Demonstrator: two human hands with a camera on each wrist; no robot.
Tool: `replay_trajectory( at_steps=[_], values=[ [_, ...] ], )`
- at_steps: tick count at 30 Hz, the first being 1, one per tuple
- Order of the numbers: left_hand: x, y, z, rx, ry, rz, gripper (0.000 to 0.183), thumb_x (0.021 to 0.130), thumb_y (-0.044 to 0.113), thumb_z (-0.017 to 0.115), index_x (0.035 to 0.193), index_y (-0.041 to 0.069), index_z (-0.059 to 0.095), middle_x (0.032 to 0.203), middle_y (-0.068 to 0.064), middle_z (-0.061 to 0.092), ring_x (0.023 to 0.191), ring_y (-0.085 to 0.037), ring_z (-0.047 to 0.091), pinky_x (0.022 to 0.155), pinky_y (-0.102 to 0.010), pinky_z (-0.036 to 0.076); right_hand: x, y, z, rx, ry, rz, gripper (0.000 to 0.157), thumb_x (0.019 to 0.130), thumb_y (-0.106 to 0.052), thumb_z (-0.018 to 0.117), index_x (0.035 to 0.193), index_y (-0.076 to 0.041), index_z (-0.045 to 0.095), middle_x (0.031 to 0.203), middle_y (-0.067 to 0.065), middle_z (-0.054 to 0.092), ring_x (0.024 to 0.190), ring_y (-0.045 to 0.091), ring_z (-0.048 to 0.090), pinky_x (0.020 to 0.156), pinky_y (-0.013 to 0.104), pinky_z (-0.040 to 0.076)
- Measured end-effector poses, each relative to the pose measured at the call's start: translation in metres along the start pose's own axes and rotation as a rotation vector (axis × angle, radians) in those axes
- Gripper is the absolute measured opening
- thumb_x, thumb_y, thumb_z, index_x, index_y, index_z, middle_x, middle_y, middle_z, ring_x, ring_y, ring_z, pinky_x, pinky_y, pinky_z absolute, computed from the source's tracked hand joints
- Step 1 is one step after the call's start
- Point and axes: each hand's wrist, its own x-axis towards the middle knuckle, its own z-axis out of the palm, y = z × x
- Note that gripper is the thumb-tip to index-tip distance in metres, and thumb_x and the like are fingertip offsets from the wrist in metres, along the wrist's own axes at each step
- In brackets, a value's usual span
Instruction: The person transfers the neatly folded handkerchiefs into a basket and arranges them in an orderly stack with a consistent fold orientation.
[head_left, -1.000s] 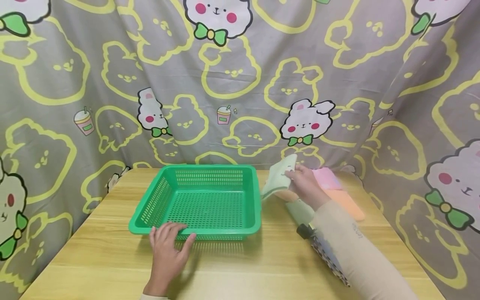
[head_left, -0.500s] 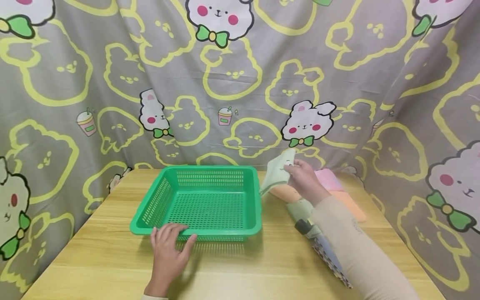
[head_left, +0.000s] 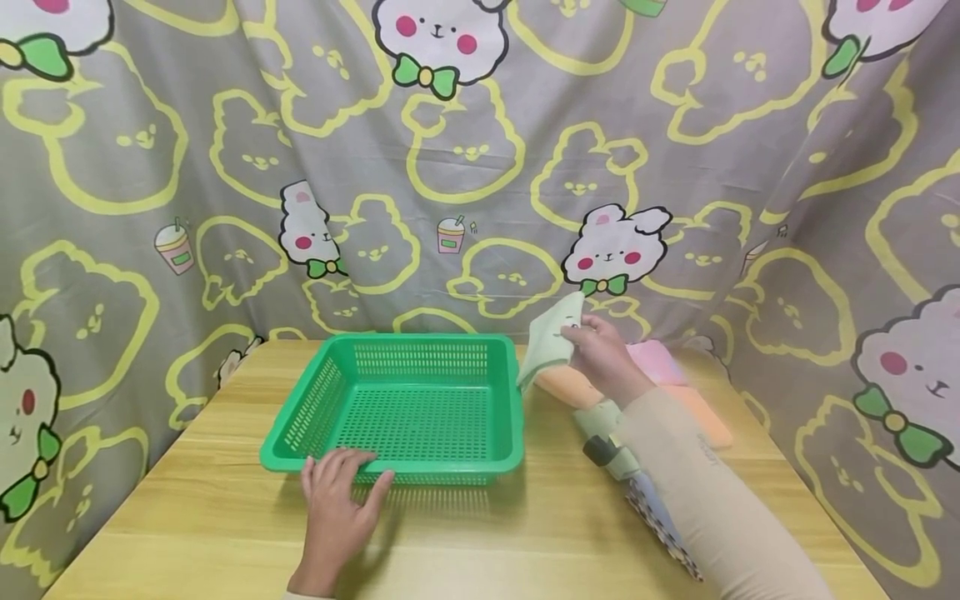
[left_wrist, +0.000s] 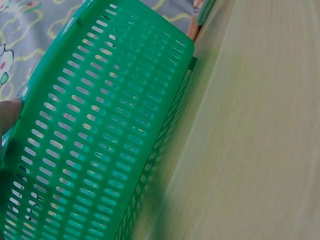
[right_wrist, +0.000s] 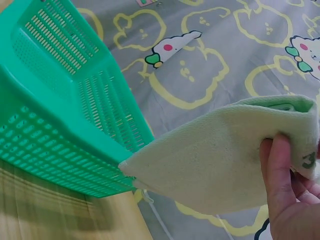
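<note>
My left hand (head_left: 337, 512) holds the front rim of a green plastic basket (head_left: 420, 467), with fingers over the edge and thumb outside. The left wrist view shows the thumb (left_wrist: 9, 114) at the rim and the slotted basket wall (left_wrist: 95, 120). To the right of the basket, my right hand (head_left: 609, 360) pinches a folded pale green towel (head_left: 551, 340) above the table. In the right wrist view the towel (right_wrist: 215, 160) hangs slantwise; its lower corner appears by the basket's corner, and I cannot tell if they touch. Nothing lies inside the basket.
On the table's right lie several folded cloths: orange (head_left: 697, 412), pink (head_left: 656, 361), peach (head_left: 566, 387), green (head_left: 597, 419), a dark one (head_left: 600, 451) and a checked one (head_left: 660, 533). My right sleeve (head_left: 705, 483) covers part of them. A patterned curtain (head_left: 465, 167) hangs behind the wooden table (head_left: 450, 542).
The right hand has moved slightly left and up with the towel, which now sits nearer the basket's right side. More of the cloths beneath the forearm shows. The left hand keeps its place on the rim.
</note>
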Motion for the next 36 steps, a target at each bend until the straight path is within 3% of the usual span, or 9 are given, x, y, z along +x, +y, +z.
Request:
replay_trajectory(
  at_steps=[9, 14, 26, 36],
  values=[
    [0.000, 0.001, 0.001, -0.007, 0.013, 0.015, 0.034, 0.080, 0.032, 0.072, 0.097, 0.003, 0.066, 0.102, -0.017, 0.064, 0.106, -0.039, 0.050, 0.097, -0.070, 0.014, 0.002, -0.006, 0.001, -0.029, -0.024, -0.009, 0.051, 0.099, -0.007, 0.049, 0.142, 0.009, 0.027, 0.133, 0.020, 0.044, 0.110, 0.019, 0.056, 0.092, 0.028, 0.048],
    [0.001, 0.003, 0.002, -0.009, 0.016, 0.016, 0.033, 0.081, 0.031, 0.071, 0.097, 0.003, 0.066, 0.102, -0.018, 0.064, 0.106, -0.040, 0.050, 0.098, -0.070, 0.014, 0.000, -0.011, 0.004, -0.031, -0.015, -0.003, 0.053, 0.098, -0.008, 0.050, 0.143, 0.006, 0.026, 0.126, 0.013, 0.046, 0.106, 0.017, 0.055, 0.091, 0.027, 0.049],
    [0.000, 0.001, 0.000, -0.005, 0.020, 0.014, 0.034, 0.079, 0.030, 0.072, 0.096, 0.001, 0.066, 0.101, -0.016, 0.064, 0.106, -0.039, 0.050, 0.097, -0.070, 0.014, 0.002, -0.013, 0.023, 0.101, 0.008, 0.015, 0.031, 0.096, -0.002, 0.051, 0.126, 0.001, 0.042, 0.123, 0.015, 0.050, 0.099, 0.017, 0.059, 0.089, 0.029, 0.050],
    [-0.001, 0.000, 0.000, 0.003, 0.005, 0.007, 0.033, 0.079, 0.029, 0.073, 0.097, 0.002, 0.066, 0.102, -0.017, 0.064, 0.107, -0.038, 0.050, 0.098, -0.069, 0.013, 0.003, -0.006, 0.032, 0.141, -0.015, 0.032, 0.022, 0.097, -0.004, 0.050, 0.119, -0.003, 0.045, 0.115, 0.012, 0.052, 0.095, 0.016, 0.060, 0.086, 0.028, 0.051]
  ],
)
